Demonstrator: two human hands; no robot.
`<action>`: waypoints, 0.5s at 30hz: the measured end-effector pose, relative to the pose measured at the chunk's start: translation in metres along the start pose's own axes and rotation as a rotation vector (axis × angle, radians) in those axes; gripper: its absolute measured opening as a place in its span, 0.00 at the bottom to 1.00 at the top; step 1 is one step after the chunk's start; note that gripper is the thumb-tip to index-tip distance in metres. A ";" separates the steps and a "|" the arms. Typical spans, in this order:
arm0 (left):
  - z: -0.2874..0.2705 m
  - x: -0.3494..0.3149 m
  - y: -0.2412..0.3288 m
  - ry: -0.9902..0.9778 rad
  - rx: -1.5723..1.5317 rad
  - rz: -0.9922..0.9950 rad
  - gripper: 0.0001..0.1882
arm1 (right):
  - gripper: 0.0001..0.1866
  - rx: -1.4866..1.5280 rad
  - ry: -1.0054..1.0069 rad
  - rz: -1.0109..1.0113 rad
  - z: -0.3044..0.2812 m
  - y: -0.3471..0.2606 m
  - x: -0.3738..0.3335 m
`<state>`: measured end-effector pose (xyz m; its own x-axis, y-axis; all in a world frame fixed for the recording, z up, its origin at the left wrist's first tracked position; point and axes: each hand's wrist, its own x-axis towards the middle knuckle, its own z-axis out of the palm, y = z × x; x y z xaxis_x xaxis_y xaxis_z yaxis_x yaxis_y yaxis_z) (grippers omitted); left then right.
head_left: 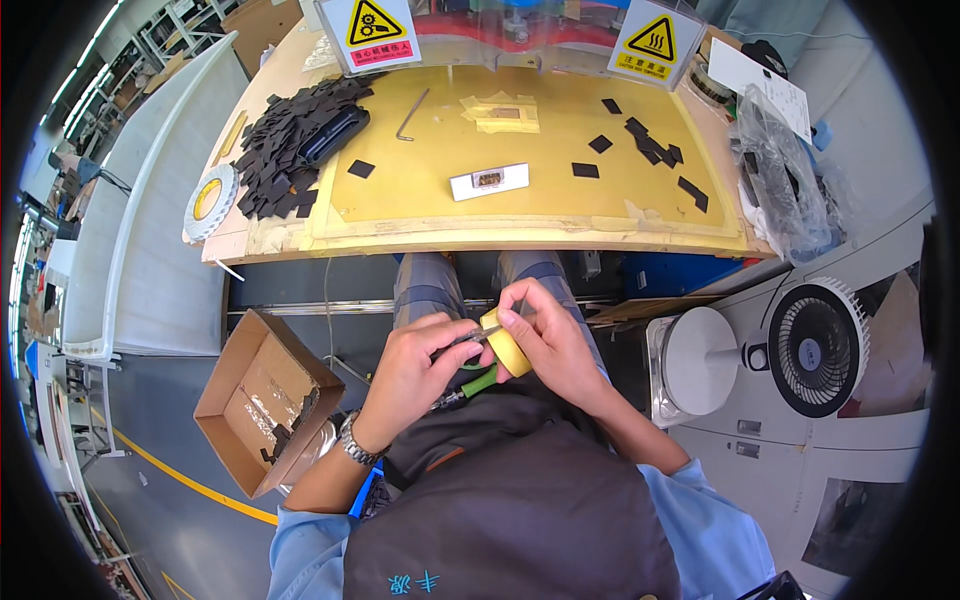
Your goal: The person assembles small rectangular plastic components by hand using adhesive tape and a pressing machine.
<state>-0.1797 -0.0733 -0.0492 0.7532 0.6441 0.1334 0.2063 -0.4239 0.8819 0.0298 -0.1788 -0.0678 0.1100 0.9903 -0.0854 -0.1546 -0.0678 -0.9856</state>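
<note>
Head view shows right fingers (pixel 522 330) pinching yellow tape roll (pixel 509 354), left fingers (pixel 448 332) clasping tool (pixel 484 333).

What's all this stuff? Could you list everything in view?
Worktable: one, yellow-topped, ahead
Tape roll: one, yellow, in right hand
Thin item: one, dark, in left hand, kind unclear
Green-handled tool: one, green, below hands
Flat pieces: many, black, heaped table-left, others scattered
Case: one, black, by heap
Bent rod: one, grey, far table
White plate: one, white, dark centre, mid-table
White roll: one, white, table's left
Signs: two, yellow-white, far side
Plastic bag: one, clear, table's right
Carton: one, brown, lower left
Fan: one, black-white, right
Watch: one, silver, left wrist
Apron: one, dark, on body
Hands: two, bare, centre
</note>
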 end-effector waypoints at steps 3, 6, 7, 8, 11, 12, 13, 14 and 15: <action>0.000 0.000 0.002 -0.019 -0.012 -0.035 0.14 | 0.06 -0.020 0.002 -0.005 0.000 0.001 -0.002; -0.002 0.000 0.004 -0.036 0.001 -0.031 0.13 | 0.06 -0.044 0.027 -0.018 0.003 0.003 -0.004; -0.002 0.001 0.004 -0.036 0.002 -0.026 0.13 | 0.06 -0.054 0.043 -0.024 0.004 0.004 -0.003; -0.001 0.001 0.004 -0.029 0.027 -0.025 0.14 | 0.06 -0.056 0.046 -0.028 0.004 0.003 -0.003; 0.000 0.001 0.008 0.004 0.054 0.019 0.14 | 0.06 -0.098 0.121 -0.041 0.004 -0.006 -0.007; -0.004 0.002 0.014 -0.005 0.072 0.035 0.15 | 0.06 -0.116 0.177 -0.066 0.001 -0.009 -0.008; -0.006 0.003 0.016 -0.013 0.085 0.044 0.15 | 0.06 -0.134 0.231 -0.083 -0.002 -0.012 -0.007; -0.010 0.005 0.014 -0.002 0.086 0.074 0.16 | 0.06 -0.123 0.268 -0.099 -0.006 -0.019 -0.006; -0.019 0.009 0.015 0.000 0.088 0.082 0.16 | 0.05 -0.134 0.318 -0.093 -0.014 -0.033 -0.011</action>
<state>-0.1823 -0.0617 -0.0264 0.7698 0.6049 0.2039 0.1980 -0.5299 0.8246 0.0475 -0.1893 -0.0365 0.4211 0.9069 -0.0145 -0.0014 -0.0153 -0.9999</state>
